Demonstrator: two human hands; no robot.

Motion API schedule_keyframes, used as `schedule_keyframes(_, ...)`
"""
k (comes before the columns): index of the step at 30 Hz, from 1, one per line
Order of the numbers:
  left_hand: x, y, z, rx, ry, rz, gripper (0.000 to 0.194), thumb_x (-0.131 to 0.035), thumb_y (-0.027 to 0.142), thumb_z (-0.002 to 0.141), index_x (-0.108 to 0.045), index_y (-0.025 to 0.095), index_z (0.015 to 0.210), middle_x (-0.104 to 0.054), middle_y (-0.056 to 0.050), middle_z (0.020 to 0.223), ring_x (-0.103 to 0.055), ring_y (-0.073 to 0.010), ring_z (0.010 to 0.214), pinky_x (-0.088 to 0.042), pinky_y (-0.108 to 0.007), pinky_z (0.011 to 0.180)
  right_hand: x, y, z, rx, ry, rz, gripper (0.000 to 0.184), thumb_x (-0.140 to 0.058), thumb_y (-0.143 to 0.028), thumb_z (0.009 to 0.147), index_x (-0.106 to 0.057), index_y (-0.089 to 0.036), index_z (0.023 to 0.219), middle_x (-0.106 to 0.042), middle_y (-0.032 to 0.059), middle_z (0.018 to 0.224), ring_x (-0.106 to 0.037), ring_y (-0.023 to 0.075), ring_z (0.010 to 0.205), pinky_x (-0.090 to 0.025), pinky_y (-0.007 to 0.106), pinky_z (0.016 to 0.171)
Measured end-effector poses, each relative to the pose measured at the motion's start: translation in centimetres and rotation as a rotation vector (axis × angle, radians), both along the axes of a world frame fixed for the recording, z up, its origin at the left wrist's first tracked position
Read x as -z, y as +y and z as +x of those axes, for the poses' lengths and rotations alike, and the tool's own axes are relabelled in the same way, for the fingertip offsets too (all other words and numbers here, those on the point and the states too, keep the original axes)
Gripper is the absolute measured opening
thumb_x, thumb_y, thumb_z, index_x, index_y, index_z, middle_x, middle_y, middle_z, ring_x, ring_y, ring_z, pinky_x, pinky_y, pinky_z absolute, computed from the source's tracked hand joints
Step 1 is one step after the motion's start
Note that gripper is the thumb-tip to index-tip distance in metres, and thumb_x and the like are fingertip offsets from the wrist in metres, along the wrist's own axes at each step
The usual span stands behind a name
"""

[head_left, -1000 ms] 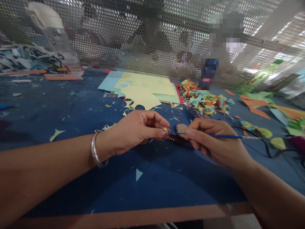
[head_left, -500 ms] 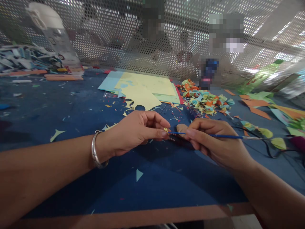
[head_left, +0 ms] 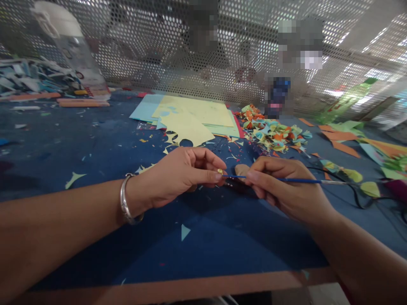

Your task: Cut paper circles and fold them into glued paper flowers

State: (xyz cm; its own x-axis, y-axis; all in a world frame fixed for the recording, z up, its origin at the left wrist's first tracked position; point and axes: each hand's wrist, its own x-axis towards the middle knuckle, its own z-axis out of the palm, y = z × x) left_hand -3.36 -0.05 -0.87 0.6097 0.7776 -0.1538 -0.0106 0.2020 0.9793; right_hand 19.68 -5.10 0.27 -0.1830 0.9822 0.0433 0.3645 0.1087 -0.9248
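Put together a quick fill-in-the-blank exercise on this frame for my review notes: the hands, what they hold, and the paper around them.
1. The left hand pinches a small ____ piece.
2. The right hand holds a thin tool whose shaft is ____.
3. The bracelet is on the ____ wrist.
4. In the picture, the pile of small paper shapes lies to the ____ of the stacked sheets.

Missing words: yellow; blue; left; right.

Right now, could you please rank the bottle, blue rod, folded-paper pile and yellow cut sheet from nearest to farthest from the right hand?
1. Blue rod, held in the right hand.
2. Folded-paper pile, beyond the hand.
3. Yellow cut sheet, left of the pile.
4. Bottle, far left, back.
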Motion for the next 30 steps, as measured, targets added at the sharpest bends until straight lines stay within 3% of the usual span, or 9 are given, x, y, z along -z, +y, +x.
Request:
schedule_keyframes(8,0.13,-0.08,0.02,-0.011,0.039,0.038,0.023,-0.082,0.027,0.077,-0.068,0.016,0.092,-0.068,0.001,0.077,-0.052,-0.0051,0.062,-0.030,-0.017,0.050,0.05,0.06,0.08,0.003,-0.046,0.028,0.029,-0.068,-0.036,0.092,-0.064,-0.016,0.071,-0.057,-0.0045,0.051,-0.044,0.0017,0.037,-0.025,0.014,0.034)
schedule_keyframes(16,0.09,-0.26,0.14,-0.045,0.022,0.054,0.020,-0.082,0.020,0.076,-0.069,0.015,0.090,-0.070,0.001,0.076,-0.056,-0.0045,0.065,-0.038,-0.016,0.058,0.05,-0.01,0.00,-0.005,-0.081,0.066,0.029,-0.068,-0.036,0.091,-0.064,-0.016,0.071,-0.058,-0.0043,0.051,-0.045,0.0022,0.037,-0.027,0.015,0.035)
schedule_keyframes(30,0.10,-0.39,0.20,-0.044,0.017,0.042,0.022,-0.082,0.018,0.076,-0.069,0.016,0.094,-0.070,0.002,0.077,-0.059,-0.0047,0.069,-0.039,-0.015,0.059,-0.12,-0.04,-0.22,-0.005,-0.142,0.107,0.032,-0.067,-0.036,0.092,-0.062,-0.016,0.067,-0.057,-0.0036,0.052,-0.046,0.0037,0.038,-0.030,0.016,0.037)
